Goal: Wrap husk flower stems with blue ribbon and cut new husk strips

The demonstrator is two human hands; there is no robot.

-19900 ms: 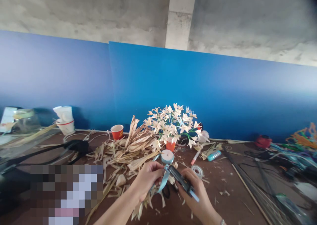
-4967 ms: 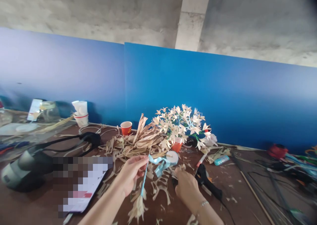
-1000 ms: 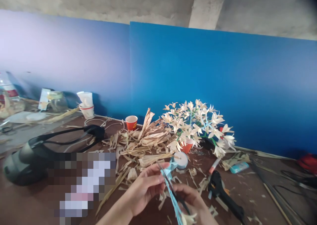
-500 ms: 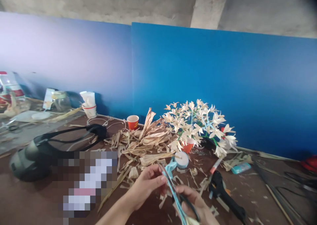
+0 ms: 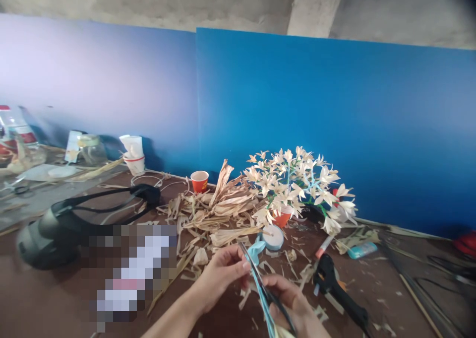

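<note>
Near the front middle, my left hand is closed, thumb and fingers pinching a strip of light-blue tape. Thin stems wrapped in the same light blue run down from there toward the bottom edge, where a pale petal-like piece shows. My right hand grips black-handled scissors, whose blades point up and left, across the tape beside my left fingertips. Just beyond my hands lies a roll of light-blue tape. Part of the stems is hidden behind the scissors and my fingers.
Cream husk flowers stand in a red cup. Dry corn husks are heaped left of them, by another red cup. A black glue gun lies right of my hands. A dark strapped device sits left.
The scissors have shifted slightly at my left fingertips, and their handles look closer together. My hands stay in almost the same place, and the camera view has moved a little.
</note>
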